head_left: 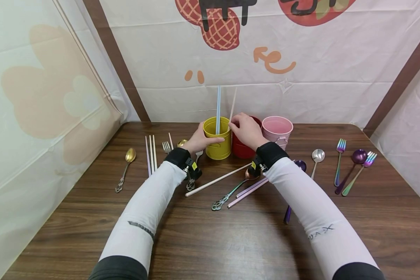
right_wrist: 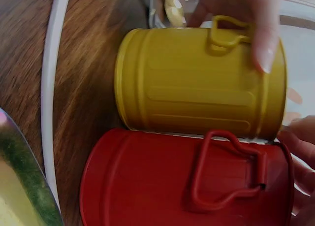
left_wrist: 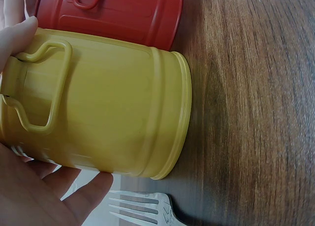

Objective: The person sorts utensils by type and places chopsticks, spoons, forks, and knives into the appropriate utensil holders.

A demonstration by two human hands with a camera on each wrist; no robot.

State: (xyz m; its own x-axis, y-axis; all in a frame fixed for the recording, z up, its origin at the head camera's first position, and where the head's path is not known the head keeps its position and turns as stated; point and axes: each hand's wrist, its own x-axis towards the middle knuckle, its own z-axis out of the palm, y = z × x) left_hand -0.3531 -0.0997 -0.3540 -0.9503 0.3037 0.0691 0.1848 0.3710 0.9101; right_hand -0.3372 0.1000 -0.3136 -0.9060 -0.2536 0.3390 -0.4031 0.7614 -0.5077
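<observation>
My left hand (head_left: 197,140) grips the yellow bucket (head_left: 218,151), its thumb across the front near the rim and its fingers round the left side. Two light-blue chopsticks (head_left: 218,105) stand upright in that bucket. Between thumb and fingers, my right hand (head_left: 247,130) pinches a pale pink chopstick (head_left: 233,102), which leans slightly right at the yellow bucket's right rim. Directly under the right hand is the red bucket (right_wrist: 147,177), close beside the yellow one. A pink bucket (head_left: 277,126) stands to its right.
Chopsticks (head_left: 153,151), a gold spoon (head_left: 130,155) and forks (left_wrist: 142,206) lie at left. In front of the buckets are a cream chopstick (head_left: 217,181), an ornate-handled spoon (head_left: 227,198) and purple-pink chopsticks (head_left: 248,192). Spoons and rainbow forks (head_left: 341,146) lie at right. A fabric wall stands behind.
</observation>
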